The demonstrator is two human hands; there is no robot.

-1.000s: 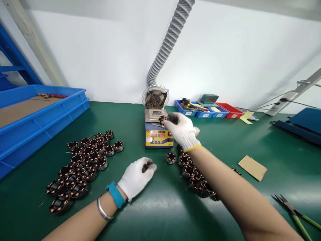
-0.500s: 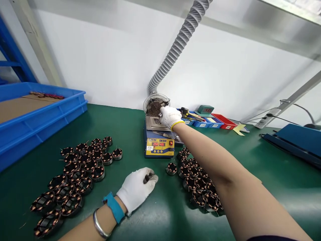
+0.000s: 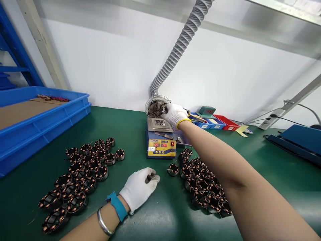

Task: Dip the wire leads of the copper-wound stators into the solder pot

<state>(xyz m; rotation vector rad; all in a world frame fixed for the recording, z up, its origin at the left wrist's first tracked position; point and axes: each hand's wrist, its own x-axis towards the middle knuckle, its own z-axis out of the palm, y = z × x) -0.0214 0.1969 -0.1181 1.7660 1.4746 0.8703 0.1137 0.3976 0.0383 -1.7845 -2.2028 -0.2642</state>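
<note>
My right hand (image 3: 175, 114), in a white knitted glove with a yellow cuff, reaches over the solder pot (image 3: 161, 149). Its fingers are closed on a small dark part, apparently a wound stator (image 3: 165, 109), mostly hidden by the glove. The part is raised above the square opening of the pot, in front of the round fume hood (image 3: 155, 108). On the green bench lies my left hand (image 3: 140, 187), also white-gloved, with curled, dark-stained fingertips; whether anything is in them is hidden. A single copper-wound stator (image 3: 173, 169) stands to its right.
Groups of stators stand at left (image 3: 94, 157) and under my right forearm (image 3: 202, 184). A big blue crate (image 3: 45, 124) is at far left. Small blue and red bins (image 3: 227, 123) and a green digital display box (image 3: 207, 110) sit behind; a grey hose (image 3: 180, 47) rises from the hood.
My right hand has moved slightly up and right, so more of the pot's square opening shows. My left hand keeps its place and curl. The view has shifted a little.
</note>
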